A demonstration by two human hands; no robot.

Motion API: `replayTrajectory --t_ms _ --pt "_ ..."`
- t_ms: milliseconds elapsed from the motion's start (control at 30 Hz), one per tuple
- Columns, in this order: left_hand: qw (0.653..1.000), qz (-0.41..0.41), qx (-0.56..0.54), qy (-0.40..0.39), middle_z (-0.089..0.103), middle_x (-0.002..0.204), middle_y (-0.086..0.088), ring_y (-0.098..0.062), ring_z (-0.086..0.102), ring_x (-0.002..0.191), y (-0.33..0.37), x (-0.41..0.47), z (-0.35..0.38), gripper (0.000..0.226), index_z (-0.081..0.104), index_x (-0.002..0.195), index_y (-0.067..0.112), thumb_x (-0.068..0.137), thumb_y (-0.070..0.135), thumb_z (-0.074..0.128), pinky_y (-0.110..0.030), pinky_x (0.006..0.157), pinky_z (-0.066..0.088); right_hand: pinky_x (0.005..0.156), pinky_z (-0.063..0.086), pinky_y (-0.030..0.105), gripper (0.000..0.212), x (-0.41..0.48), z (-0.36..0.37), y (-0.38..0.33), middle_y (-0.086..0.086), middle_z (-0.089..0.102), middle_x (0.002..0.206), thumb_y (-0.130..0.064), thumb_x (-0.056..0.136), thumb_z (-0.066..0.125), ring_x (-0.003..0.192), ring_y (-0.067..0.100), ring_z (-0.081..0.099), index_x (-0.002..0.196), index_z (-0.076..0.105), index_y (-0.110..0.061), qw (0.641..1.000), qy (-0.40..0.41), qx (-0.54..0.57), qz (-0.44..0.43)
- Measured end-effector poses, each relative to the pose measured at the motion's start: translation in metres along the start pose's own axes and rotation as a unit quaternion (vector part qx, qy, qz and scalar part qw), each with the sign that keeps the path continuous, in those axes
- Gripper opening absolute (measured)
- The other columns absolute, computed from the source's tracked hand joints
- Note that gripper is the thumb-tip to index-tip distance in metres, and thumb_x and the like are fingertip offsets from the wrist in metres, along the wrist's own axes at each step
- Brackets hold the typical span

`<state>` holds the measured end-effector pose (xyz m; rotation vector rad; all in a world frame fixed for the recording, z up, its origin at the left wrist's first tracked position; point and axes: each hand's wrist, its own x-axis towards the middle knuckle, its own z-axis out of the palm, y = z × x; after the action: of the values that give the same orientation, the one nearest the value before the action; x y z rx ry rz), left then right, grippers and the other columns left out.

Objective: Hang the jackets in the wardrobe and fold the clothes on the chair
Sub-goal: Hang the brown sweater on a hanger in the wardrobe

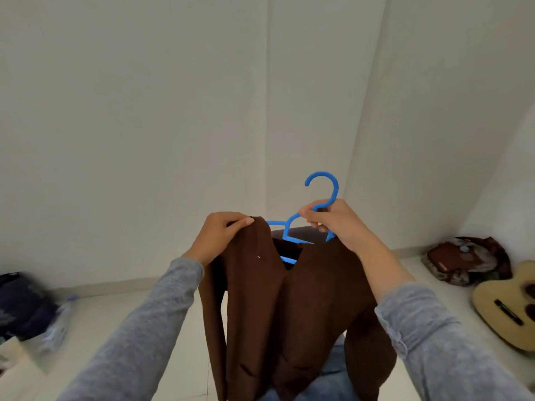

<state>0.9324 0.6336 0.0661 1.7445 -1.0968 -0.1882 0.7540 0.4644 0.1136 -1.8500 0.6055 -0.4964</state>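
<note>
A brown jacket (pixel 289 314) hangs in front of me on a blue plastic hanger (pixel 321 198). My right hand (pixel 333 224) grips the hanger just below its hook, which points up and left. My left hand (pixel 220 235) pinches the jacket's left shoulder at the top and holds it up. The hanger's left arm shows bare between my two hands; its right arm is under the cloth. Behind the jacket's neck a dark rounded edge (pixel 301 232) shows, perhaps a chair back. No wardrobe is in view.
White walls meet in a corner straight ahead. On the pale floor at right lie an acoustic guitar (pixel 509 308) and a brown patterned bag (pixel 463 260). At left sit a dark bag (pixel 20 305) and a plastic bottle (pixel 59 322). Blue cloth (pixel 333 380) shows below the jacket.
</note>
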Motion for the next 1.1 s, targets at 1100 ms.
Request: replayTrajectory --t_ms 1100 --pt "0.933 0.333 0.134 0.023 0.052 0.076 0.002 -0.025 0.051 0.073 0.337 -0.156 0.264 0.024 0.054 0.086 0.011 0.098 0.030 0.044 -0.034 0.069 0.033 0.086 0.046 0.023 0.011 -0.403 -0.290 -0.016 -0.009 0.064 0.092 -0.021 0.085 0.068 0.091 0.007 0.060 0.090 0.058 -0.021 0.898 0.411 -0.108 -0.116"
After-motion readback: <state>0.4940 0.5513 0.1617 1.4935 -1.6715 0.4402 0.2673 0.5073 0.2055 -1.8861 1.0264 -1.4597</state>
